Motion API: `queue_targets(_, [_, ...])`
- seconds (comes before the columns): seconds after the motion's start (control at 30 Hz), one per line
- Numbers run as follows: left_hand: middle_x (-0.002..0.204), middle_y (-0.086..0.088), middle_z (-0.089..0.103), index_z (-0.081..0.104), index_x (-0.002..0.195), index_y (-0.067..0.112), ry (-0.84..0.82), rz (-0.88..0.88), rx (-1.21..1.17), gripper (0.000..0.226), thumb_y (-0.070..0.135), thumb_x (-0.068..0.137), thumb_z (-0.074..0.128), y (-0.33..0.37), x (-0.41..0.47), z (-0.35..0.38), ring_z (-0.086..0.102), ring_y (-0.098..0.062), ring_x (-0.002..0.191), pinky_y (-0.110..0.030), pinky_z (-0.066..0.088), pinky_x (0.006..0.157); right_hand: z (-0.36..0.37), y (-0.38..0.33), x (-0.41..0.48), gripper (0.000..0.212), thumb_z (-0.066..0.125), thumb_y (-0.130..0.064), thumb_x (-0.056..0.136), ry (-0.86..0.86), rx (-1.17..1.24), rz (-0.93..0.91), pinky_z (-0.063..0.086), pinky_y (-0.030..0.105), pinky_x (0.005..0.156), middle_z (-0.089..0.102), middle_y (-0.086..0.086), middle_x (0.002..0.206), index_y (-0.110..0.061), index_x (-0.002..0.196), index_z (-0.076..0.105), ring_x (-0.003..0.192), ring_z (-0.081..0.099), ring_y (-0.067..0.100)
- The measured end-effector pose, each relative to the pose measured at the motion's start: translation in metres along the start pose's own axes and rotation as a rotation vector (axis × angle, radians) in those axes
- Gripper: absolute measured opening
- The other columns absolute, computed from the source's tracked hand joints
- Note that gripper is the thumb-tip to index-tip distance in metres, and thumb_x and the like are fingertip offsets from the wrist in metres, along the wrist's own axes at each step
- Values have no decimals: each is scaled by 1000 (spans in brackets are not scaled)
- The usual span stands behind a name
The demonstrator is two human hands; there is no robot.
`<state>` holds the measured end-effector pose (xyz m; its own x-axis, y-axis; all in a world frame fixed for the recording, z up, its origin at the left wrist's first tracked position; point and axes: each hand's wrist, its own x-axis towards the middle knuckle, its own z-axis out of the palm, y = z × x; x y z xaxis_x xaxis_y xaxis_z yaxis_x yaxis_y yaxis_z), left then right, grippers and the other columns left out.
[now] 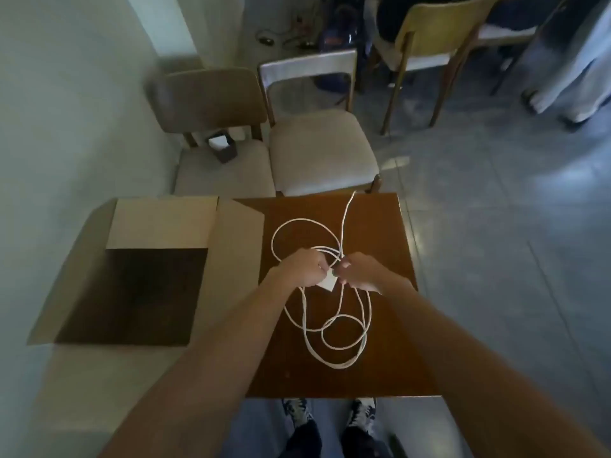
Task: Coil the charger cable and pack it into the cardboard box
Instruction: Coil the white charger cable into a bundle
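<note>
**Both hands on the cable at the middle of the table**

I am holding the white cable (334, 328) with both hands above the brown table (370, 378). My left hand (302, 267) is closing around a few strands and the small white charger block (327, 284), which is showing just under my fingers. My right hand (358, 271) is pinching the cable right beside it, the two hands almost touching. One loop is lying beyond my hands, more loops are lying nearer to me, and one end is running to the far table edge. The open cardboard box (132, 292) is standing to the left of my left hand, with nothing visible inside.
</note>
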<state>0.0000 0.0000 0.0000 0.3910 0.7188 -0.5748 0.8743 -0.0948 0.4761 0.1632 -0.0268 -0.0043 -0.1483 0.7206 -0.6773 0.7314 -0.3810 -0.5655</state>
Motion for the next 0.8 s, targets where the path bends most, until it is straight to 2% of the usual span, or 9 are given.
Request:
queue_targets(0.1, [142, -6, 60, 63, 137, 18, 8, -63, 31, 39, 16, 100, 53, -16, 13, 20, 57, -26, 128, -43, 49, 107, 21, 16, 25, 28, 62, -26, 97, 122, -163, -71, 49, 31, 87, 68, 3, 123, -18, 123, 69, 109, 63, 21])
queue_targets(0.17, [140, -6, 58, 61, 138, 19, 51, -61, 17, 38, 14, 101, 55, -23, 18, 32, 57, -27, 127, -42, 49, 106, 37, 21, 33, 42, 73, -28, 89, 226, -272, -125, 49, 35, 96, 59, 4, 133, -22, 130, 64, 120, 56, 25])
queue_targets(0.23, [132, -6, 61, 61, 134, 17, 123, -36, -18, 35, 12, 99, 59, -27, 24, 36, 60, -26, 121, -41, 52, 102, 47, 20, 41, 63, 81, -37, 81, 307, -348, -156, 47, 39, 101, 51, 5, 137, -25, 137, 56, 126, 50, 28])
queue_targets(0.3, [130, -7, 64, 59, 131, 15, 163, -23, -47, 35, 7, 98, 61, -30, 27, 39, 61, -26, 121, -40, 53, 102, 53, 16, 47, 75, 82, -44, 76, 304, -425, -169, 46, 41, 105, 52, 3, 140, -24, 141, 51, 129, 49, 28])
queue_targets(0.4, [129, -8, 66, 56, 129, 13, 209, -17, -71, 35, 2, 96, 63, -34, 31, 41, 62, -25, 121, -38, 52, 102, 58, 9, 57, 70, 78, -45, 81, 304, -514, -189, 44, 39, 107, 56, 0, 140, -22, 140, 51, 130, 52, 24])
queue_targets(0.5, [128, -7, 65, 57, 128, 12, 234, -19, -65, 32, 2, 97, 61, -40, 35, 44, 62, -23, 119, -30, 50, 99, 52, 4, 59, 59, 75, -40, 84, 287, -532, -183, 49, 40, 101, 55, 4, 136, -20, 136, 53, 125, 55, 25])
queue_targets(0.6, [123, -9, 66, 62, 127, 10, 227, -32, -46, 25, 11, 102, 58, -48, 37, 40, 64, -24, 114, -35, 52, 97, 37, -2, 54, 43, 71, -37, 84, 171, -496, -116, 54, 41, 91, 50, 7, 125, -22, 123, 60, 112, 57, 27])
queue_targets(0.7, [109, -10, 67, 71, 112, 6, 275, -61, -67, 26, 24, 105, 55, -52, 34, 24, 66, -25, 102, -37, 53, 89, 20, -1, 50, 15, 68, -17, 85, 99, -461, -122, 52, 35, 84, 47, 5, 120, -24, 94, 58, 105, 54, 26])
queue_targets(0.8, [85, -2, 68, 71, 89, 14, 345, -119, -193, 34, 39, 104, 52, -50, 27, 3, 67, -20, 79, -36, 53, 71, 3, 2, 40, 27, 63, -3, 81, 23, -360, -108, 43, 27, 69, 46, 2, 112, -24, 75, 48, 99, 51, 23])
